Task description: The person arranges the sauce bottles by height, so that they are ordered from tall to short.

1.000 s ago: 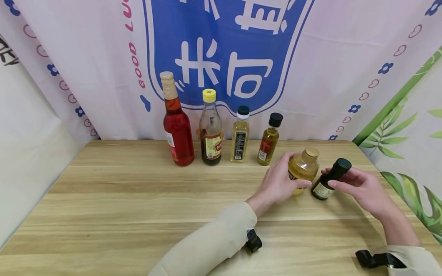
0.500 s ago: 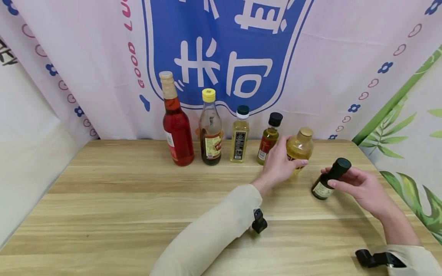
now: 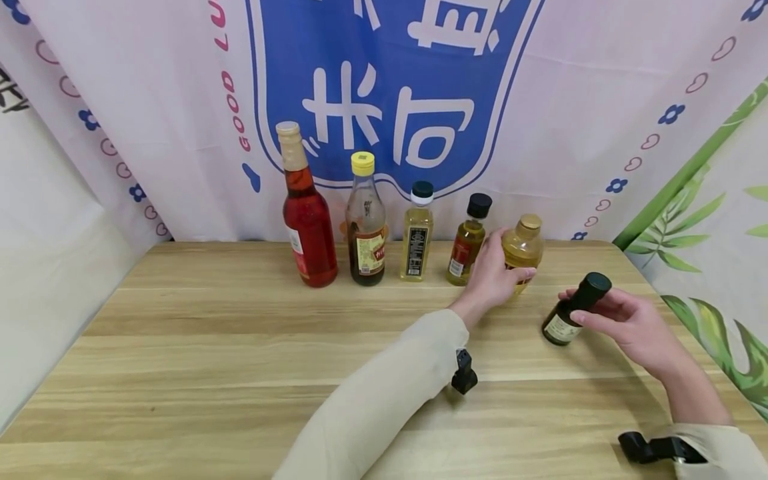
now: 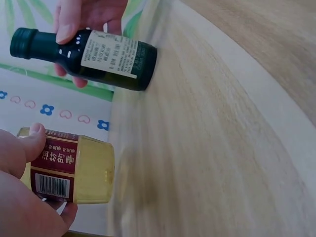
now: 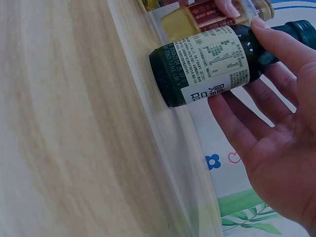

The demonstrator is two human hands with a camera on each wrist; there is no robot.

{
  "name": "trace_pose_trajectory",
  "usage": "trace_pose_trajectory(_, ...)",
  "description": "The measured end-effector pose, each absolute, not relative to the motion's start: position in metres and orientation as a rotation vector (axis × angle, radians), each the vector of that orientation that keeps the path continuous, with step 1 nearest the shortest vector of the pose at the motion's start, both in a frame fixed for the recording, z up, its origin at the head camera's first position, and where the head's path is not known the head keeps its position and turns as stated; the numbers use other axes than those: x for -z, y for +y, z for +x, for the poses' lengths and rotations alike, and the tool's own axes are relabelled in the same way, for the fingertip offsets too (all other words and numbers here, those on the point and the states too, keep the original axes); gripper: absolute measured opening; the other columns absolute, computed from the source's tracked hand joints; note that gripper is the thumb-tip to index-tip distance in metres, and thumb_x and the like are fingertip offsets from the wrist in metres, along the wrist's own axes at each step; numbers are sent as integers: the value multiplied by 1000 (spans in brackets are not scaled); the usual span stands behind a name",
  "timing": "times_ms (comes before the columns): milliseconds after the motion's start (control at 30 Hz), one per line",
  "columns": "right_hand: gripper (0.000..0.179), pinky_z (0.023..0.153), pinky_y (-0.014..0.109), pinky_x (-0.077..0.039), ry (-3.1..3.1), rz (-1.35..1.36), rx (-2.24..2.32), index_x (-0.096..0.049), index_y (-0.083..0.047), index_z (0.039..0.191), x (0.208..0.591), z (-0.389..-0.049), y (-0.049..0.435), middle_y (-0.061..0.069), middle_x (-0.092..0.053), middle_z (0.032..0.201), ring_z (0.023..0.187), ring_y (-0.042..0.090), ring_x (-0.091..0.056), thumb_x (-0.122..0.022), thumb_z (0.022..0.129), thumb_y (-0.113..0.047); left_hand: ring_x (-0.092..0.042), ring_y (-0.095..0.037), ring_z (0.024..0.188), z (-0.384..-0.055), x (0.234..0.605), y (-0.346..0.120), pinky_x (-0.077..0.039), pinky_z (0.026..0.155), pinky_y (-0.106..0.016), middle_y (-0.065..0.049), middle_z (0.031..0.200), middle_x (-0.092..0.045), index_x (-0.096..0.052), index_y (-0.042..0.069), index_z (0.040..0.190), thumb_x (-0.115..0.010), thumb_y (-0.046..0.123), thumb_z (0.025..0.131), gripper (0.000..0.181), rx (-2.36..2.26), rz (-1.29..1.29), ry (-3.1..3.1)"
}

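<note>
My left hand [image 3: 493, 272] grips a squat bottle of golden oil [image 3: 523, 248] with a gold cap, thumb across its near side. Its dark red label [image 4: 55, 160] and barcode show in the left wrist view. That bottle is upright at the right end of the row, its base close over the table's back part. Nearer to me, my right hand [image 3: 630, 330] holds a small dark green glass bottle [image 3: 563, 325] by its shoulder, between thumb and fingers. It leans to the right, and its cream label [image 5: 212, 61] faces the right wrist camera.
Along the back of the wooden table [image 3: 240, 373] stand a tall red bottle [image 3: 309, 233], a dark sauce bottle [image 3: 367, 247] with a yellow cap, a slim pale oil bottle [image 3: 417, 243] and a small black-capped oil bottle [image 3: 467, 250]. A printed curtain [image 3: 198, 167] hangs behind them.
My left hand has carried the golden oil bottle back from beside the green bottle, toward the far edge, level with the row. The right hand and green bottle have stayed in place.
</note>
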State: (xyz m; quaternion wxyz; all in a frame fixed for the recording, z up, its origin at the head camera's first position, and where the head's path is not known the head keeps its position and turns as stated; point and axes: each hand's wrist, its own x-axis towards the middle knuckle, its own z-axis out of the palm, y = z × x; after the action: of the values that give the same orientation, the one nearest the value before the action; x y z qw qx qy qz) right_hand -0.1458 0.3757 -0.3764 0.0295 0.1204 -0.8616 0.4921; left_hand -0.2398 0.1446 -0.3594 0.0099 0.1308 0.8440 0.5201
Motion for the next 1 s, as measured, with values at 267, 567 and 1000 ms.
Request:
trace_pose_trajectory(267,41,93,8,-53,-2634,374,-1586,-63,3,141,376,-147,376,-18,-76,128,116,-7,-69,-69,101,-2,-53,-17,146,-246,368,151,-43,123,-32,-2,156,-55,-41,18,158,-83,27,94,78,-1596,379,2671)
trace_pose_trajectory(567,41,93,8,-54,-2608,381,-1620,-63,4,140,377,-146,376,-16,-77,127,116,-6,-70,-69,101,0,-61,-15,135,-252,387,170,-52,113,-36,5,147,-62,-46,24,153,-90,30,87,80,-1679,252,2782)
trace_pose_trajectory(1000,39,92,9,-54,-2582,309,-1614,-63,8,137,379,-148,374,-14,-78,125,113,-4,-72,-70,99,3,-60,-19,138,-234,376,163,-49,117,-36,1,151,-61,-46,26,155,-88,27,89,78,-1803,143,2698)
